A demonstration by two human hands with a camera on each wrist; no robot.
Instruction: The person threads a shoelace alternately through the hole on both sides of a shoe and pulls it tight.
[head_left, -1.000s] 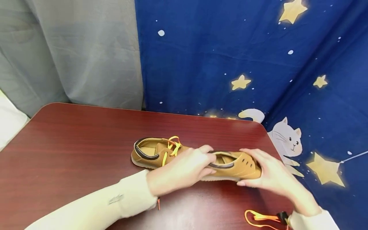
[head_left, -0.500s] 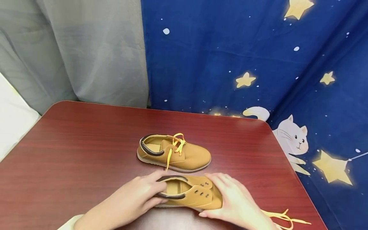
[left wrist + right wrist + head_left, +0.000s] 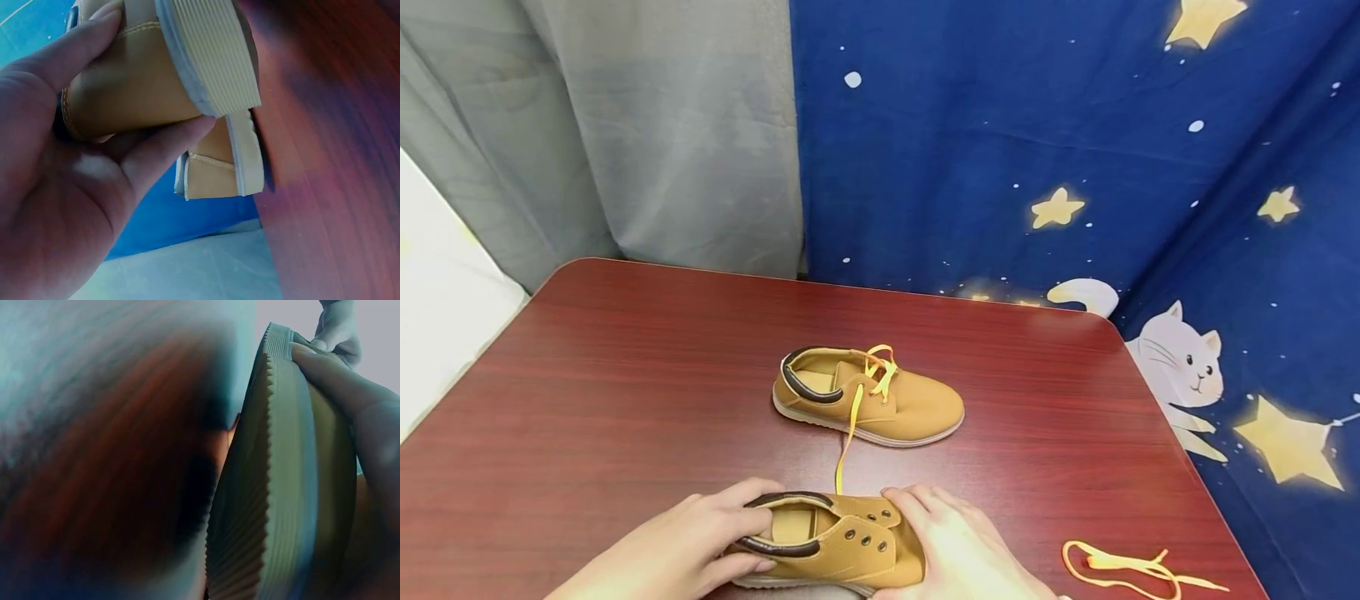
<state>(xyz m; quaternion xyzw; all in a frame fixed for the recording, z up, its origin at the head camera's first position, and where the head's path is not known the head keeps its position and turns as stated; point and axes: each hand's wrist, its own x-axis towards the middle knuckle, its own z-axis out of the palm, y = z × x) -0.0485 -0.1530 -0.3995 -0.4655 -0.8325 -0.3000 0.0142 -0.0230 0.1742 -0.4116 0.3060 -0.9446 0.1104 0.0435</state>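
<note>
Near the front edge, a tan shoe without a lace (image 3: 842,550) is held between both hands, its toe to the right. My left hand (image 3: 700,533) grips the heel, fingers over the dark padded collar; the left wrist view shows thumb and fingers around the heel (image 3: 131,81). My right hand (image 3: 958,546) grips the toe end from the right. In the right wrist view the ridged sole (image 3: 275,487) is turned to the camera, seemingly tilted off the table. Behind it stands the other tan shoe (image 3: 925,408), with a yellow lace (image 3: 853,417) trailing forward from its eyelets.
A loose yellow-orange shoelace (image 3: 1120,562) lies at the front right of the reddish-brown table (image 3: 647,375). Grey (image 3: 685,150) and blue star-patterned curtains (image 3: 955,150) hang behind the table.
Both hands have brought the lace-free shoe from beside the other shoe toward the front edge and leftward. The laced shoe is uncovered. The view has shifted slightly.
</note>
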